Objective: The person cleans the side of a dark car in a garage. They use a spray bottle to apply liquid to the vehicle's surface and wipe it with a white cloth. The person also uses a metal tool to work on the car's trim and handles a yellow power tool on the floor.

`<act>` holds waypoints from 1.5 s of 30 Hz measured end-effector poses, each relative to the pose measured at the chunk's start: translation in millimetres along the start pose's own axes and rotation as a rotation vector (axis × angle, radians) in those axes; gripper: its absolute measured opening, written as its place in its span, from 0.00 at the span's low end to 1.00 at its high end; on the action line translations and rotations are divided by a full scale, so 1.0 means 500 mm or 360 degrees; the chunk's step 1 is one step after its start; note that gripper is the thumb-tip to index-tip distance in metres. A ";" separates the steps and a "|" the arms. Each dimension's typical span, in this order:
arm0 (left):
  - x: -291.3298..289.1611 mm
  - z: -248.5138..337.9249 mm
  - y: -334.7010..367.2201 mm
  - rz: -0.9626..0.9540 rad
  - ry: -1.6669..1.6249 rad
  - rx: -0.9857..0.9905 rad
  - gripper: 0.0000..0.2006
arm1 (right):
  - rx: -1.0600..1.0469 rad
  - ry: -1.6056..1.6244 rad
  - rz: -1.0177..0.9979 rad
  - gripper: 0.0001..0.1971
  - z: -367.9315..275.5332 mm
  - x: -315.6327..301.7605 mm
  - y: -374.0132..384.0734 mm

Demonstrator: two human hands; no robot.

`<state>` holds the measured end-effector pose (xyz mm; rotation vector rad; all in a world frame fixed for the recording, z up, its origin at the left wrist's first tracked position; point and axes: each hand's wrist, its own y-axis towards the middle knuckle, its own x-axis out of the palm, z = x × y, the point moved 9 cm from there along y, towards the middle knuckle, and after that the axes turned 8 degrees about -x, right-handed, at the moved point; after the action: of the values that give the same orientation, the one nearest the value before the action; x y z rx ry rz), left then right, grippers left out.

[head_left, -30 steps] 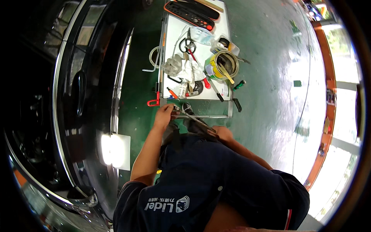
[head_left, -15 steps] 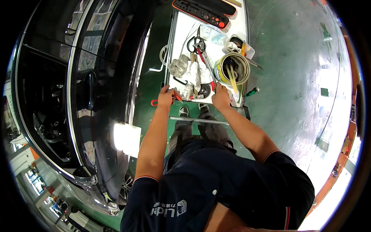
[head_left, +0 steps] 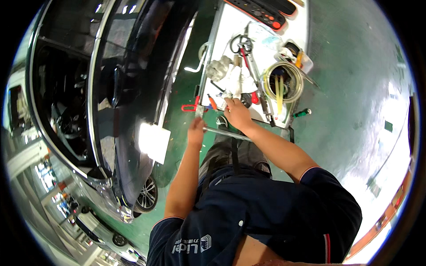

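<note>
1. Your right hand (head_left: pixel 236 113) is at the near edge of the tabletop (head_left: pixel 230 22), with its fingers bent in. Its fingertips are hidden from above, so I cannot tell whether they pinch anything.
2. Your left hand (head_left: pixel 196 130) is lower, near the cart's corner and the metal bar (head_left: pixel 226 134). It is blurred, so I cannot tell whether it is spread, pressed together or holding something.
3. The black roll (head_left: pixel 245 100) is just beside your right hand, partly covered by it. The white cloth (head_left: pixel 239 84) lies just beyond, and the red knob (head_left: pixel 254 97) is to the roll's right.
4. The orange tool (head_left: pixel 212 102) lies near the tabletop's left corner, to the left of your right hand. The red handle (head_left: pixel 190 107) sticks out past that corner.
5. The step in hand seems to be a right-hand reach among the small things at the near edge.
6. I judge that a next move there calls for a narrow, careful pinch, as the roll, cloth and red knob crowd together.
</note>
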<state>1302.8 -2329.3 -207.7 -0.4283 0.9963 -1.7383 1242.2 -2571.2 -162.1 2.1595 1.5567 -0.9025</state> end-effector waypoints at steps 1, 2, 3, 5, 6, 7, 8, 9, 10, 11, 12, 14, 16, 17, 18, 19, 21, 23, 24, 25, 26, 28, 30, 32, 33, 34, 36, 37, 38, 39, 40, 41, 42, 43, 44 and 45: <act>-0.048 -0.075 -0.013 0.0086 0.0064 -0.0071 0.20 | 0.0048 -0.0080 -0.0131 0.26 0.000 0.034 0.022; -0.101 -0.146 -0.034 0.0193 0.0115 -0.0140 0.19 | 0.0238 -0.0164 -0.0225 0.28 -0.003 0.039 0.042; -0.144 -0.199 -0.063 0.0288 0.0276 -0.0199 0.18 | 0.0413 -0.0256 -0.0321 0.30 -0.007 0.039 0.057; -0.340 -0.392 -0.111 0.0562 0.0624 -0.0155 0.24 | 0.0427 -0.0121 -0.0352 0.31 -0.023 0.082 0.077; -0.375 -0.418 -0.144 0.0613 0.0680 -0.0248 0.25 | 0.0275 -0.0253 -0.0184 0.28 0.001 0.079 0.092; -0.436 -0.507 -0.187 0.0685 0.0775 -0.0306 0.25 | 0.0409 -0.0171 -0.0369 0.27 -0.038 0.062 0.090; -0.518 -0.593 -0.229 0.0761 0.0902 -0.0365 0.24 | 0.0400 -0.0224 -0.0426 0.28 -0.031 0.087 0.091; -0.563 -0.661 -0.273 0.0809 0.1014 -0.0438 0.24 | 0.0336 -0.0273 -0.0429 0.29 -0.028 0.106 0.088; -0.554 -0.688 -0.286 0.0887 0.0604 -0.0546 0.24 | 0.0353 -0.0369 -0.0405 0.31 -0.011 0.095 0.091; -0.532 -0.691 -0.306 0.0929 0.0195 -0.0645 0.24 | 0.0380 -0.0469 -0.0366 0.32 -0.001 0.076 0.095; -0.517 -0.703 -0.338 0.0979 -0.0213 -0.0748 0.23 | 0.0378 -0.0568 -0.0328 0.33 -0.013 0.073 0.094; -0.520 -0.774 -0.415 0.1056 -0.0504 -0.0721 0.23 | 0.0346 -0.0641 -0.0310 0.33 -0.031 0.103 0.078; -0.526 -0.797 -0.420 0.1064 -0.0623 -0.0623 0.22 | 0.0299 -0.0655 -0.0195 0.34 0.078 0.125 0.132; -0.529 -0.830 -0.408 0.1059 -0.0690 -0.0612 0.23 | 0.0267 -0.0655 -0.0132 0.35 0.123 0.128 0.161; -0.528 -0.871 -0.424 0.1056 -0.0719 -0.0635 0.23 | 0.0290 -0.0662 -0.0118 0.35 0.099 0.129 0.153; -0.530 -0.911 -0.443 0.1041 -0.0740 -0.0661 0.23 | 0.0326 -0.0676 -0.0101 0.36 0.068 0.114 0.136; -0.561 -0.991 -0.468 0.1043 -0.0758 -0.0680 0.23 | 0.0336 -0.0772 0.0105 0.37 0.006 0.062 0.082; -0.597 -1.105 -0.491 0.1005 -0.0943 -0.0747 0.23 | 0.0433 -0.0787 0.0168 0.39 -0.074 0.043 0.006; -0.618 -1.196 -0.507 0.0974 -0.1124 -0.0810 0.23 | 0.0475 -0.0650 0.0098 0.41 -0.109 0.057 -0.030; -0.694 -1.309 -0.542 0.1076 -0.0774 -0.0587 0.20 | 0.0448 -0.0586 0.0134 0.41 -0.134 0.104 -0.065; -0.709 -1.335 -0.532 0.1030 -0.0781 -0.0606 0.17 | 0.0419 -0.0588 0.0263 0.41 -0.148 0.097 -0.091; -0.716 -1.333 -0.525 0.0828 -0.1095 -0.0934 0.12 | 0.0227 -0.0617 0.0579 0.41 -0.142 0.071 -0.140; -0.778 -1.399 -0.595 0.1013 -0.1048 -0.1105 0.11 | 0.0358 -0.0410 0.0261 0.42 -0.200 0.191 -0.202; -0.829 -1.371 -0.503 0.0919 -0.1094 -0.0970 0.10 | 0.0123 -0.0225 0.0205 0.42 -0.136 0.236 -0.191; -0.873 -1.374 -0.500 0.0896 -0.1186 -0.0875 0.10 | 0.0197 -0.0054 -0.0040 0.41 -0.183 0.341 -0.222; -0.901 -1.376 -0.497 0.0856 -0.1286 -0.0776 0.10 | 0.0285 0.0089 -0.0271 0.40 -0.257 0.425 -0.266; -0.999 -1.339 -0.444 0.1003 -0.0801 -0.0346 0.10 | 0.0030 0.0215 -0.0585 0.38 -0.414 0.582 -0.331; -1.006 -1.259 -0.404 0.0896 -0.1050 -0.0243 0.12 | -0.0196 0.0170 -0.0611 0.36 -0.505 0.622 -0.352; -1.017 -1.146 -0.370 0.0755 -0.1246 -0.0099 0.15 | -0.0075 0.0199 -0.0814 0.35 -0.534 0.682 -0.363; -1.032 -1.075 -0.370 0.0625 -0.1361 0.0023 0.19 | 0.0087 0.0435 -0.1076 0.35 -0.644 0.746 -0.415; -1.022 -0.859 -0.402 0.0531 -0.1485 0.0036 0.18 | 0.0026 0.0426 -0.1123 0.35 -0.712 0.760 -0.416; -1.040 -0.757 -0.434 0.0411 -0.1442 0.0169 0.19 | -0.0060 0.0473 -0.1282 0.36 -0.791 0.817 -0.442; -1.043 -0.690 -0.446 0.0237 -0.1322 0.0171 0.23 | -0.0235 0.0582 -0.1451 0.36 -0.862 0.877 -0.465; -1.044 -0.622 -0.470 0.0130 -0.1293 0.0181 0.24 | -0.0400 0.0686 -0.1600 0.37 -0.921 0.925 -0.488; -1.041 -0.569 -0.497 0.0011 -0.1270 0.0178 0.25 | -0.0558 0.0660 -0.1785 0.37 -0.984 0.966 -0.513; -1.061 -0.535 -0.527 0.0004 -0.1062 0.0178 0.27 | -0.0898 0.0512 -0.1788 0.37 -1.039 1.003 -0.528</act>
<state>1169.0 -1709.3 -66.6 -0.8602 0.4163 -1.4790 1253.5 -1806.8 -80.2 0.9620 2.8056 -0.2429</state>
